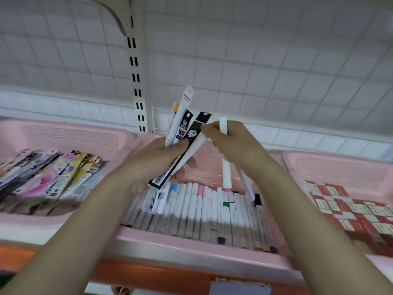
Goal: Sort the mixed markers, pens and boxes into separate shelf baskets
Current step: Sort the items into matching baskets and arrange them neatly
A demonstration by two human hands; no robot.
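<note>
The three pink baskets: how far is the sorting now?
Mostly done: left basket holds packaged pens, middle basket markers, right basket red boxes. In hand: left hand grips pen packs; right hand holds white markers. Left: placing these.

This looks like a stationery shop. A white slotted upright point(136, 81) of the kind used in retail shelving runs up a white wire-grid back panel point(255, 60). On the shelf point(148, 271), with its orange front edge, three pink plastic baskets stand side by side, each with one kind of stock: packaged pens point(53, 175) at the left, rows of white markers point(202, 213) in the middle, small red boxes point(350, 209) at the right.
</note>
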